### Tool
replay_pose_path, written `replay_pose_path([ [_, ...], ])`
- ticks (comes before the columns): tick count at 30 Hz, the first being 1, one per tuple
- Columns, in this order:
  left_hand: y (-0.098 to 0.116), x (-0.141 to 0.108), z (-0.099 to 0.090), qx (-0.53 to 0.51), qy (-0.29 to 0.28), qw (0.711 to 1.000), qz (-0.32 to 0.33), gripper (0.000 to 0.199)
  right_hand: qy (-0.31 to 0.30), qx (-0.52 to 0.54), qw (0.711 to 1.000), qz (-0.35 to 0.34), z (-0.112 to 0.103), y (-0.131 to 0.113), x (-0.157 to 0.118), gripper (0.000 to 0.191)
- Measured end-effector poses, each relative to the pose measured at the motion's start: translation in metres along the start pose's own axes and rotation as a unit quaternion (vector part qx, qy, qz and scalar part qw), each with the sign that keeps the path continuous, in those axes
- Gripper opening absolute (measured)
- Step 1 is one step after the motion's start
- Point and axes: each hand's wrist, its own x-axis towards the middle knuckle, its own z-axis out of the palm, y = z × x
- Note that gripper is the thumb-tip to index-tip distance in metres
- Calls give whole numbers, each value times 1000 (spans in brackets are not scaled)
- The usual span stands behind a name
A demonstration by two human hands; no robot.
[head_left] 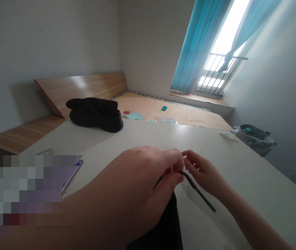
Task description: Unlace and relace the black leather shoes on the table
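Note:
My left hand [150,184] reaches across the middle of the view, thumb and fingers pinched on a thin black shoelace [201,195]. The lace's free end hangs down to the right, over the white table. Just beyond, my right hand [200,168] has its fingers pinched close to the left fingertips; what they hold, if anything, is too small to make out. Beneath my left hand stands a black object [167,227], mostly covered by the hand and cut off by the lower edge. A black shoe [95,116] sits at the table's far left.
The white table [142,139] borders a wooden bed [148,103] with small packets on it. A blurred-out area and a purple-edged item [71,177] lie at left. White tissue [229,135] lies at the right edge, beside a lined bin [257,140].

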Motion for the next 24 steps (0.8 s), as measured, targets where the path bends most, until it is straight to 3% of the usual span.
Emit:
replay_pose_path([
  [6,7,-9,-9,-242,124,962,-26,12,-9,74,994,-86,-3,-29,-12,33],
  [9,7,-9,-7,-275,142,951,-23,11,-28,131,978,-161,-7,-50,-20,26],
  [13,3,-6,-3,-209,97,972,-38,13,-83,157,964,-198,-16,-80,-25,10],
  [17,-7,-3,-1,-70,90,991,-62,21,-132,198,956,-174,-26,-101,-16,24],
  [20,-16,-2,1,17,45,995,-87,22,-94,221,959,-149,-32,-114,-3,29],
  [24,-22,0,7,63,-93,986,-120,16,-47,299,937,-172,-38,-135,12,30],
])
